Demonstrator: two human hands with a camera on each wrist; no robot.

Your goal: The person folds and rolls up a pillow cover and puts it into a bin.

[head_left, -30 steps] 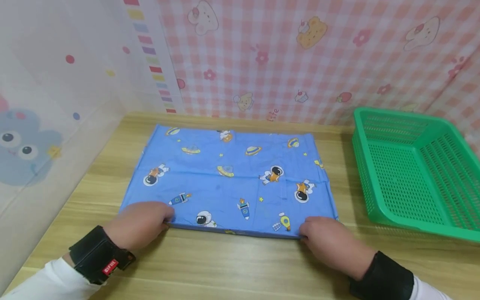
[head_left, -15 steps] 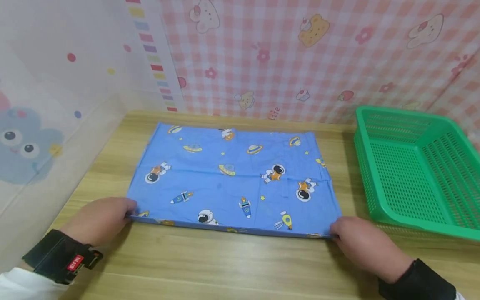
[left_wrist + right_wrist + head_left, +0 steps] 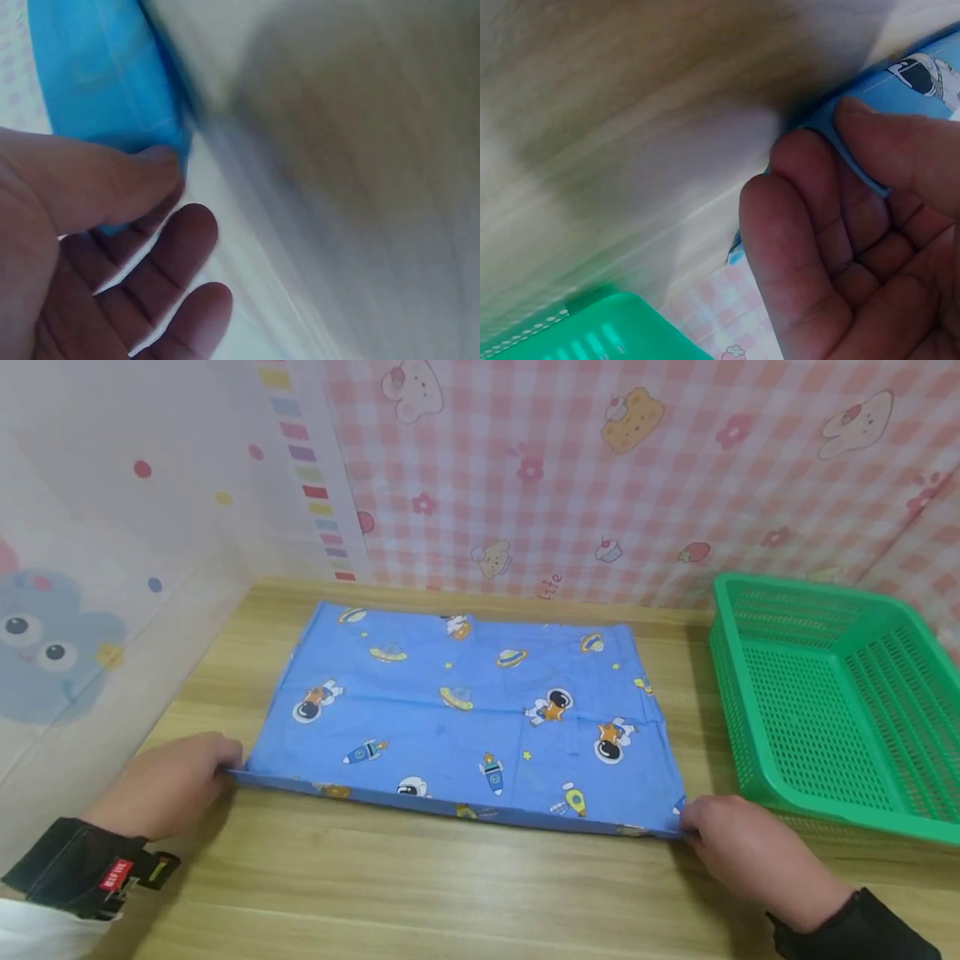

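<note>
A blue cloth (image 3: pixel 420 727) printed with astronauts, rockets and planets lies folded in a rectangle on the wooden table. At its near left corner my left hand (image 3: pixel 168 781) pinches the edge between thumb and fingers; the left wrist view shows the blue cloth (image 3: pixel 112 82) under the thumb, with the other fingers loosely bent. My right hand (image 3: pixel 761 852) pinches the near right corner, and in the right wrist view a fold of cloth (image 3: pixel 847 154) sits between thumb and forefinger. The near edge stretches between both hands, its front strip turned up slightly.
A green plastic basket (image 3: pixel 757 760) with slatted sides stands at the right, close to my right hand. Pink checked sheeting (image 3: pixel 525 468) covers the back, and a pale printed sheet (image 3: pixel 150 527) hangs at the left. Wooden tabletop (image 3: pixel 450 893) shows in front of the cloth.
My left hand has slid left along the near edge to the corner, and my right hand has moved right to the other corner. The cloth's near edge now shows a raised strip.
</note>
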